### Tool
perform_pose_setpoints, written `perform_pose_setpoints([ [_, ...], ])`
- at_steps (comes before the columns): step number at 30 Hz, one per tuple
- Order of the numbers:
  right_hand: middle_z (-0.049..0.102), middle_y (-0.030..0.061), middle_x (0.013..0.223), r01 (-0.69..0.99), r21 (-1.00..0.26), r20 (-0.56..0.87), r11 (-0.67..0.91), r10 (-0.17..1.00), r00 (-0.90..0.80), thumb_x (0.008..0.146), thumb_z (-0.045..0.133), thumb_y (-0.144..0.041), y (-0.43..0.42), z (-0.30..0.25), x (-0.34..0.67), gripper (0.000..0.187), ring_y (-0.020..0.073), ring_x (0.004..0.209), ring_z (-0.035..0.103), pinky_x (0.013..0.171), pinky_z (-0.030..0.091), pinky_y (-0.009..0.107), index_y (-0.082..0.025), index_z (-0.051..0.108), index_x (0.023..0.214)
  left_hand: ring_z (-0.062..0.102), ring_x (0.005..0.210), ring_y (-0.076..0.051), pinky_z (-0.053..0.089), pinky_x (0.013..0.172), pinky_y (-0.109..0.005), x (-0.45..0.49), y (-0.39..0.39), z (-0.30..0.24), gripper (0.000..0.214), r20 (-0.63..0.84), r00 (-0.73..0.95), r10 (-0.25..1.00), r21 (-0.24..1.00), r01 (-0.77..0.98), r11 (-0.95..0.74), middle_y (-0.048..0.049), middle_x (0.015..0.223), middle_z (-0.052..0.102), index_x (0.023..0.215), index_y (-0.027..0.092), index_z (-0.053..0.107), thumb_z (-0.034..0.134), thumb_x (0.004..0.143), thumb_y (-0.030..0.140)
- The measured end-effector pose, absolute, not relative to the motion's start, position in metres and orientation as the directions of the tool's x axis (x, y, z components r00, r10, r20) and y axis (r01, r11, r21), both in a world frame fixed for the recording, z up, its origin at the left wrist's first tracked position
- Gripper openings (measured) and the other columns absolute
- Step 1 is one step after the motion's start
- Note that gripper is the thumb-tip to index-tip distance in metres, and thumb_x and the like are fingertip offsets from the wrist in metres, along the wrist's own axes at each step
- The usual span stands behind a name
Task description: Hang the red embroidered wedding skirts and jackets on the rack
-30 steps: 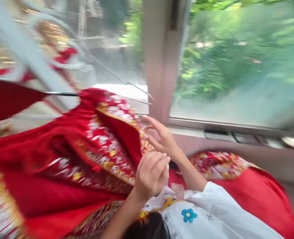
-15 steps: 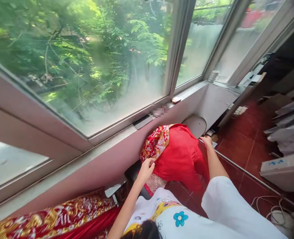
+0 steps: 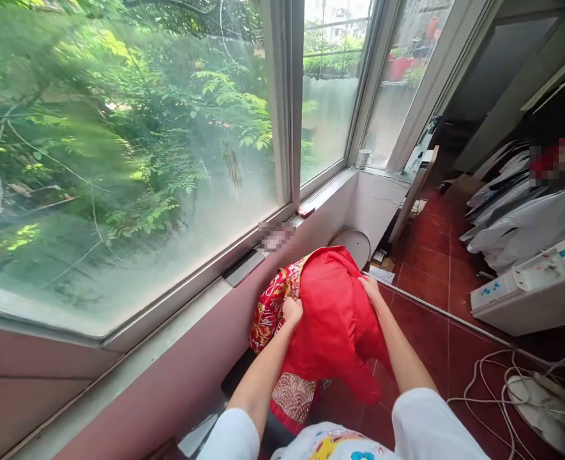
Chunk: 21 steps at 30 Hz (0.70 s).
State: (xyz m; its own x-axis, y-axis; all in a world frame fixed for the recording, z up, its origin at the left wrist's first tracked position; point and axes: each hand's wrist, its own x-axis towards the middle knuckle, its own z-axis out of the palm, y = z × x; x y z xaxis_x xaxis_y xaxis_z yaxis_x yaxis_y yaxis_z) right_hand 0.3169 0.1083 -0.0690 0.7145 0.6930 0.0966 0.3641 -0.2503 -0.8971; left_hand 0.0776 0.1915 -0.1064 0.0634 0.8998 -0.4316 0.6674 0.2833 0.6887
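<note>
A red garment (image 3: pixel 332 313) with gold and white embroidery is spread between my hands, its plain red inner side facing up. My left hand (image 3: pixel 292 311) is closed on the embroidered edge at the garment's left side. At the right side, my right hand (image 3: pixel 370 287) grips the plain red cloth near its far corner. Below hangs a panel with a gold scale-like pattern (image 3: pixel 294 396). Part of a dark seat-like surface (image 3: pixel 234 377) shows beneath the garment; the rest of it is hidden.
A window sill (image 3: pixel 205 303) runs along the left, bearing a dark flat object (image 3: pixel 242 267) and, farther off, a mug (image 3: pixel 362 158). A round disc (image 3: pixel 352 248) leans by the wall. White cables (image 3: pixel 490 390) lie on the red tiled floor (image 3: pixel 421 326). Clothes (image 3: pixel 531 211) hang at right.
My view has turned to the right. My left hand has closed more firmly on the embroidered edge, and the garment is held spread. The other embroidered cloth at lower left has left view.
</note>
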Motion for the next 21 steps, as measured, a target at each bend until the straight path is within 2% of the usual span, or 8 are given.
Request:
perform_pose_setpoints([
  [5,0.064,0.0096,0.088,0.487,-0.837,0.196,-0.247,0.697,0.69,0.072,0.055,-0.035,0.049,-0.046,0.317,0.029,0.0223,0.083,0.058,0.083,0.046,0.039,-0.012,0.062,0.087,0.06,0.077,-0.014,0.052,0.07,-0.031,0.002,0.185,-0.092,0.028,-0.337,-0.063,0.939,0.833,0.446,0.328,-0.0041,0.09,0.062,0.097,0.011,0.059,0.053,0.09,0.037],
  [7,0.061,0.0139,0.108,0.611,-0.761,0.284,-0.218,0.735,0.616,0.064,0.058,-0.033,0.034,-0.035,0.305,0.042,0.028,0.102,0.055,0.094,0.041,0.043,-0.012,0.06,0.101,0.054,0.063,-0.011,0.047,0.061,-0.026,-0.047,0.179,-0.073,0.025,-0.282,-0.133,0.95,0.88,0.357,0.312,-0.0009,0.074,0.058,0.085,0.011,0.058,0.051,0.089,0.034],
  [9,0.041,0.0186,0.139,0.772,-0.607,0.344,-0.186,0.815,0.467,0.062,0.059,-0.031,0.035,-0.027,0.287,0.069,0.0332,0.128,0.037,0.105,0.03,0.05,-0.012,0.046,0.127,0.048,0.056,-0.011,0.041,0.057,-0.024,-0.095,0.167,-0.049,0.021,-0.218,-0.189,0.957,0.921,0.285,0.266,0.001,0.062,0.054,0.073,0.013,0.056,0.046,0.083,0.028],
  [11,0.015,0.0184,0.153,0.892,-0.442,0.283,-0.099,0.928,0.243,0.064,0.06,-0.034,0.055,-0.025,0.26,0.094,0.0336,0.141,0.016,0.11,0.016,0.057,-0.013,0.018,0.146,0.045,0.056,-0.012,0.038,0.056,-0.024,-0.131,0.146,-0.024,0.018,-0.148,-0.221,0.964,0.951,0.235,0.2,0.001,0.058,0.052,0.067,0.014,0.055,0.044,0.071,0.028],
  [14,0.014,0.018,0.154,0.925,-0.356,0.035,0.134,0.991,-0.13,0.064,0.062,-0.036,0.102,-0.033,0.2,0.107,0.0307,0.142,0.014,0.111,0.004,0.059,-0.016,0.0,0.15,0.045,0.059,-0.014,0.036,0.057,-0.024,-0.159,0.104,0.007,0.019,-0.062,-0.24,0.969,0.975,0.192,0.11,-0.0002,0.057,0.053,0.058,0.016,0.055,0.044,0.06,0.031],
  [18,0.02,0.02,0.151,0.862,-0.307,-0.038,0.405,0.899,-0.436,0.053,0.066,-0.028,0.136,-0.041,0.108,0.105,0.035,0.141,0.014,0.11,0.007,0.06,-0.015,0.02,0.147,0.042,0.056,-0.014,0.033,0.055,-0.025,-0.161,0.033,0.046,0.018,0.012,-0.266,0.964,0.985,0.169,0.035,-0.0005,0.051,0.047,0.047,0.017,0.044,0.045,0.059,0.031],
  [20,0.042,0.0172,0.14,0.76,-0.355,-0.005,0.544,0.812,-0.584,0.055,0.06,-0.024,0.135,-0.037,0.074,0.074,0.0347,0.134,0.032,0.109,0.017,0.057,-0.017,0.048,0.128,0.034,0.052,-0.011,0.027,0.052,-0.025,-0.159,-0.005,0.068,0.02,0.029,-0.212,0.977,0.982,0.19,0.012,0.0008,0.047,0.037,0.045,0.019,0.033,0.041,0.061,0.028],
  [21,0.059,0.0135,0.119,0.669,-0.431,-0.052,0.606,0.723,-0.689,0.06,0.055,-0.024,0.133,-0.034,0.061,0.047,0.0307,0.117,0.05,0.104,0.031,0.051,-0.019,0.059,0.107,0.03,0.05,-0.01,0.024,0.05,-0.025,-0.16,-0.023,0.078,0.021,0.022,-0.189,0.982,0.981,0.194,0.016,0.0015,0.046,0.032,0.044,0.019,0.029,0.04,0.061,0.026],
])
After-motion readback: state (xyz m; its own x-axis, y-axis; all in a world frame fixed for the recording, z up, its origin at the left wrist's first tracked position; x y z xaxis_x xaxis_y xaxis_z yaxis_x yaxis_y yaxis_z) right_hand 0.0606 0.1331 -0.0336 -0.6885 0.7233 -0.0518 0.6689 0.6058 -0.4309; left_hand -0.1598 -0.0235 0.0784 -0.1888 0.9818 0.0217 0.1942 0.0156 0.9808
